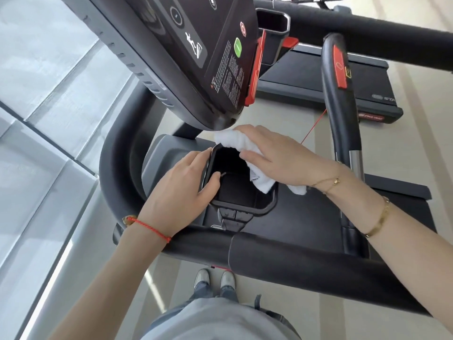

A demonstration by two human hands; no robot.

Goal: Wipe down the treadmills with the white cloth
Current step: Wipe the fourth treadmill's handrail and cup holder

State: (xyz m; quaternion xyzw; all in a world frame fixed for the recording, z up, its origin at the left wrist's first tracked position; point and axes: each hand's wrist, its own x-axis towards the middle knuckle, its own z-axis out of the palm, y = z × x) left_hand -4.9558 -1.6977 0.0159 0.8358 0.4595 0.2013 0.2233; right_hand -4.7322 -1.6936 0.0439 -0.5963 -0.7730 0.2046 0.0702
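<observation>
I stand behind a black treadmill whose console (186, 52) tilts overhead. Below it is a black cup holder pocket (241, 192). My left hand (181, 187) grips the pocket's left rim, thumb curled inside. My right hand (274, 158) lies flat, fingers straight, pressing the white cloth (232, 141) onto the pocket's far right rim. Part of the cloth hangs into the pocket and out under my palm.
A thick black handrail (306, 263) crosses in front of my body. A curved side handle with a red button (339, 99) rises at the right. A second treadmill's deck (318, 77) lies beyond. Glass floor panels (49, 119) run along the left.
</observation>
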